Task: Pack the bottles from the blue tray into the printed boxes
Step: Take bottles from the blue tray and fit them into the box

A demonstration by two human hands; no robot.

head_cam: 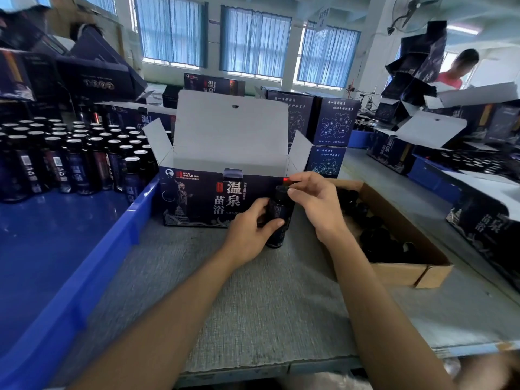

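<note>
One dark bottle [277,220] stands upright on the grey mat just in front of the open printed box [202,198]. My left hand [249,235] is wrapped around the bottle's body. My right hand [315,204] pinches the black cap at the bottle's top. The box's white lid and side flaps stand open; I cannot see its inside. The blue tray [92,266] lies at the left, with several dark bottles [73,161] standing at its far end.
A shallow cardboard tray [405,268] of black caps lies right of my hands. Closed printed boxes [332,125] are stacked behind the open one, more at the right [484,220]. A person in pink [453,77] stands at the back right.
</note>
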